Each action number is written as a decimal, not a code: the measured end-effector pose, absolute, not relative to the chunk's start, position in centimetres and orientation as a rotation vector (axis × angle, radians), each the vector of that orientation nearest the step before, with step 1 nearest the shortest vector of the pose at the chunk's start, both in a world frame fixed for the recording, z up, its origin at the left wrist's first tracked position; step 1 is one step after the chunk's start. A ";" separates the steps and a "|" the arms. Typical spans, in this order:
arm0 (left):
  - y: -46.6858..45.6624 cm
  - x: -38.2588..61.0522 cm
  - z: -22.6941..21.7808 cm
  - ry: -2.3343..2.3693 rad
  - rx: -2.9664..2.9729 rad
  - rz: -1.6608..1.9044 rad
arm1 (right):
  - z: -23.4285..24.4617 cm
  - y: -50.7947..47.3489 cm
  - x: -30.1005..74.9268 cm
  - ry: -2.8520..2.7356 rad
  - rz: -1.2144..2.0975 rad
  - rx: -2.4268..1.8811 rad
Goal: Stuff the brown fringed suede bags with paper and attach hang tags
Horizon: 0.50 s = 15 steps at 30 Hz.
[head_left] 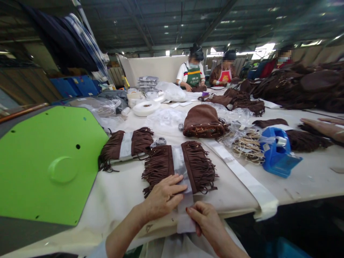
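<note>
A brown fringed piece (197, 163) lies on the table in front of me, its strips spread to both sides. Along its middle runs a pale, translucent strip (185, 209) whose near end reaches past the table's front edge. My left hand (165, 193) rests flat on the strip and the fringed piece, fingers stretched out. Pinched at the strip's right edge, near its lower end, is my right hand (205, 218). A second brown fringed piece (142, 141), with a similar pale band across it, lies behind and to the left.
A green panel (48, 168) stands at the left. Further back sits a brown bag (202, 122). To the right are a blue tape dispenser (279, 154), rubber bands (248, 147) and a long white strip (242, 172). Co-workers sit across the table; another person's hand (322, 127) shows at right.
</note>
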<state>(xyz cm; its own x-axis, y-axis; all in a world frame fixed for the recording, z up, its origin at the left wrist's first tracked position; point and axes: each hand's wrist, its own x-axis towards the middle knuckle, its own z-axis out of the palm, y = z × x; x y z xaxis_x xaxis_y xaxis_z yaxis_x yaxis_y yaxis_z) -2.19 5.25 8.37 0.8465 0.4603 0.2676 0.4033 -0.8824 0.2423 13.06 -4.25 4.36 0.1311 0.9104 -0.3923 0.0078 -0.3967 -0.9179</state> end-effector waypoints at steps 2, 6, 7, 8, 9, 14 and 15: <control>5.1 -1.7 7.4 0.723 2.896 0.619 | 4.1 -4.1 13.0 -0.959 1.361 -1.594; 5.0 -0.9 5.5 0.717 3.047 0.830 | 3.0 -5.6 13.5 -1.062 1.343 -1.598; 5.0 -0.8 5.2 0.711 3.070 0.861 | 2.6 -6.3 13.8 -1.126 1.279 -1.608; 5.0 -0.8 5.1 0.704 3.088 0.883 | 2.2 -7.0 14.2 -1.222 1.155 -1.614; 5.0 -0.8 5.0 0.697 3.102 0.899 | 1.9 -7.7 14.7 -1.351 0.976 -1.604; 4.8 -0.8 5.2 0.708 3.125 0.938 | 1.4 -8.7 16.7 -1.987 -0.047 -1.286; 4.8 -0.7 5.2 0.713 3.128 0.940 | 1.6 -8.4 16.7 -2.054 -0.160 -1.238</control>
<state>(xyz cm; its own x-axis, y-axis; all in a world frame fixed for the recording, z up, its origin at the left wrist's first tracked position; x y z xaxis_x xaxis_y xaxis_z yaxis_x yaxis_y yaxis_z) -0.74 4.82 5.24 0.7535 0.3389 0.5635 0.4514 -0.8897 -0.0686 16.72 -8.36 1.61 -0.2781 0.7210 0.6347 0.8108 0.5305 -0.2474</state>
